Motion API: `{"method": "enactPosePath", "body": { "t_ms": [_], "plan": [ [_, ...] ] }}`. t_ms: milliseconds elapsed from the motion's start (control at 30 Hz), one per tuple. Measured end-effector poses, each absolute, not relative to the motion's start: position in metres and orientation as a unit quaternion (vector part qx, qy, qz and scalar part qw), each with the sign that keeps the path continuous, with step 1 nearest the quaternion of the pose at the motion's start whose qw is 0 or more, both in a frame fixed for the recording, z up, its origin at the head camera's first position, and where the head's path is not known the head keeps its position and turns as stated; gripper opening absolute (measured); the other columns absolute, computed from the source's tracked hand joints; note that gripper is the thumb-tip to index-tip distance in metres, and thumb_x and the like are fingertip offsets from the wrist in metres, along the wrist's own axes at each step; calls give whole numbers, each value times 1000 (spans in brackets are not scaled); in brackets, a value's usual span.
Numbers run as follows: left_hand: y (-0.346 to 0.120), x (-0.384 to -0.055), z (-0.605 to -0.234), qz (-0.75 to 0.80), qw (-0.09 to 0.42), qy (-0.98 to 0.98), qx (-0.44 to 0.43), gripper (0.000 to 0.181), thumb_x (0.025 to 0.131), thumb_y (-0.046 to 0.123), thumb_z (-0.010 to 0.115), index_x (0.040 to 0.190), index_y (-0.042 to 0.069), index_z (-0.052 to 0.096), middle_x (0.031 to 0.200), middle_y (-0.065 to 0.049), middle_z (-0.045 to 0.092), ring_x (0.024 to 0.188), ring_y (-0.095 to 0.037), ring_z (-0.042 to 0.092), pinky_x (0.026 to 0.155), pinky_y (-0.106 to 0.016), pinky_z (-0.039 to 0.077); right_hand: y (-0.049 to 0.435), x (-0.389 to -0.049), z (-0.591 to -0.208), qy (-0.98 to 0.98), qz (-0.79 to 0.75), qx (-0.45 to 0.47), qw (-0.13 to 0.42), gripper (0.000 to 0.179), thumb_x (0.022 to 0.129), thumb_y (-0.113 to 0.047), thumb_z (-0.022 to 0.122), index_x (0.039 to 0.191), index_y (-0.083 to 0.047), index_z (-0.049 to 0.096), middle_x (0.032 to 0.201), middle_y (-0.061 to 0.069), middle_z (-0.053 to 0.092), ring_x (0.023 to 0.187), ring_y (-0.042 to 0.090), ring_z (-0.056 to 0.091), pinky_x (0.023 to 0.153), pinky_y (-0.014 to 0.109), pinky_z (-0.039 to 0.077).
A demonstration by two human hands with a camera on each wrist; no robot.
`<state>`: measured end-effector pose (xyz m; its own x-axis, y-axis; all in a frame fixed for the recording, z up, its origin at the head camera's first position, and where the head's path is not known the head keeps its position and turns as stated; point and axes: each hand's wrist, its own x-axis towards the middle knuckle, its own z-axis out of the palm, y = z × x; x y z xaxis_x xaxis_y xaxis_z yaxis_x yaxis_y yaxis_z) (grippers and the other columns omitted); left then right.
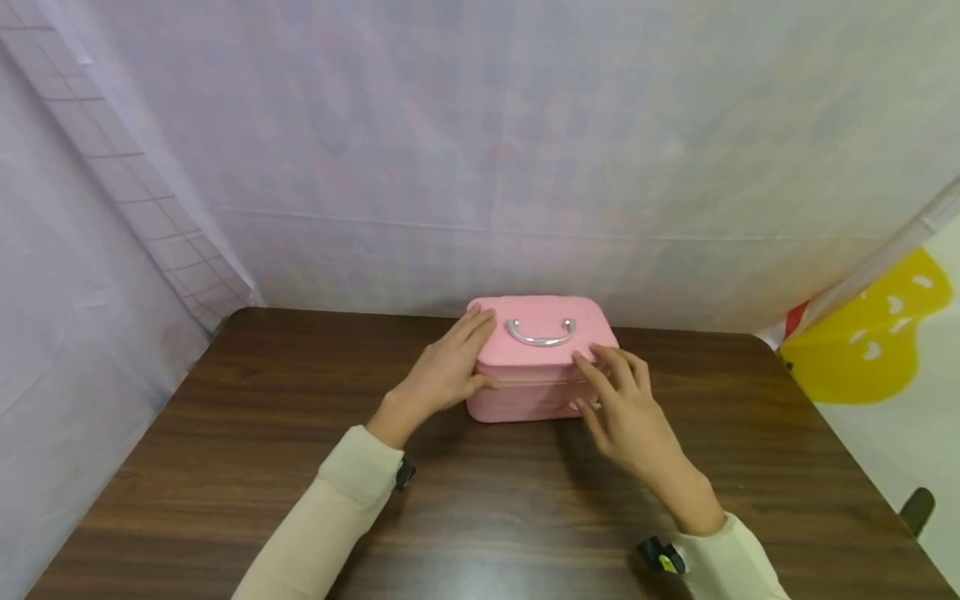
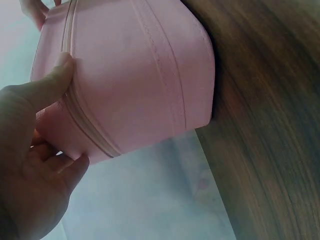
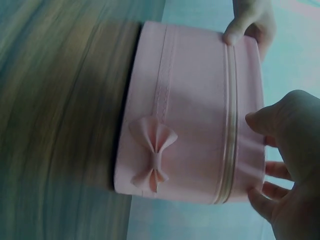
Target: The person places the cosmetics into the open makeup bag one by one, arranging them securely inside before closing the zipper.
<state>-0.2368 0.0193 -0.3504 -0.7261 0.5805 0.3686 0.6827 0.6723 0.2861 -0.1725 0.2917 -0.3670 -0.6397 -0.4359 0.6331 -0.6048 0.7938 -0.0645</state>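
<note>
A pink cosmetic case (image 1: 534,400) stands closed on the wooden table, a curved silver handle (image 1: 542,340) on its lid. My left hand (image 1: 444,368) holds the case's left side, fingers over the lid's edge and thumb at the front by the zipper (image 2: 90,120). At the right front corner, my right hand (image 1: 633,417) rests lightly spread fingertips on the lid, its thumb in front of the case. In the right wrist view a pink bow (image 3: 154,152) decorates the case's front, low near that corner; the right hand mostly hides it in the head view.
The dark wooden table (image 1: 225,467) reaches back to a pale hanging cloth (image 1: 450,167), close behind the case. More white cloth (image 1: 75,292) hangs along the left. Beyond the right edge is a yellow shape (image 1: 870,358) on a white surface.
</note>
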Motion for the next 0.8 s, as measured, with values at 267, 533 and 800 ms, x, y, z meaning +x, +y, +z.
{"method": "enactPosePath", "body": {
  "t_ms": [267, 533, 800],
  "plan": [
    [18, -252, -350, -209, 115, -909, -341, 84, 79, 28, 78, 145, -1, 35, 152, -11, 30, 142, -25, 19, 97, -45, 42, 284, -180, -366, -894, 127, 287, 320, 59, 78, -9, 73, 133, -2, 54, 134, 24, 42, 114, 45, 38, 64, 49, 51],
    [20, -260, -349, -212, 85, -911, -342, 85, 79, 29, 76, 146, 1, 33, 154, -10, 26, 143, -24, 15, 104, -44, 35, 283, -182, -370, -895, 130, 278, 325, 57, 77, -10, 73, 131, -3, 55, 132, 24, 43, 111, 45, 39, 59, 51, 51],
    [18, -261, -352, -211, 134, -899, -360, 78, 84, 31, 73, 145, 0, 36, 152, -14, 30, 141, -28, 21, 106, -42, 33, 284, -178, -361, -900, 142, 276, 305, 64, 78, -10, 74, 136, 0, 49, 136, 28, 41, 122, 47, 35, 82, 56, 47]
  ]
}}
